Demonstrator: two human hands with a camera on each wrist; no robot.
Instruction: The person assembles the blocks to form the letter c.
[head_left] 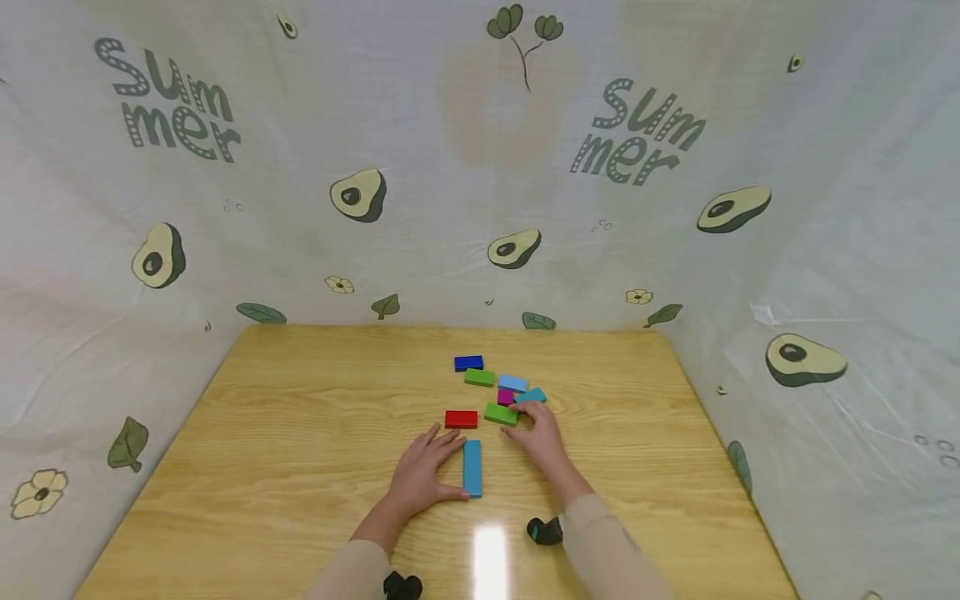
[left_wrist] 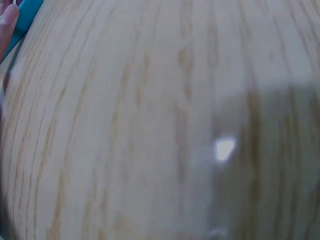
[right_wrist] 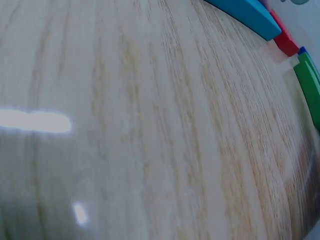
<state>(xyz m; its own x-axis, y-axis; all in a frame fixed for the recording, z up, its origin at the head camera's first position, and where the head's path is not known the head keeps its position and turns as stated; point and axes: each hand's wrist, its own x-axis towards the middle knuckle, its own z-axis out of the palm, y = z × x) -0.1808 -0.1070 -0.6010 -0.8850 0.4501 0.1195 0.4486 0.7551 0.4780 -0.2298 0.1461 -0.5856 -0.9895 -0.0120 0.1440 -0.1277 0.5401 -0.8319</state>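
Note:
In the head view my left hand (head_left: 425,472) spans a long blue block (head_left: 472,469) lying lengthwise, thumb at its near end and a fingertip at its far end. Part of that block (left_wrist: 22,22) shows beside a finger in the left wrist view's corner. My right hand (head_left: 542,439) pinches the right end of a green block (head_left: 500,414) between thumb and forefinger. Just beyond the left fingertips lies a red block (head_left: 461,419). A magenta block (head_left: 506,397) and a teal block (head_left: 531,396) sit behind the right fingers.
Farther back are a light blue block (head_left: 513,382), a second green block (head_left: 479,377) and a dark blue block (head_left: 468,363). All lie on a wooden table (head_left: 315,400). A printed cloth (head_left: 435,275) surrounds its back and sides.

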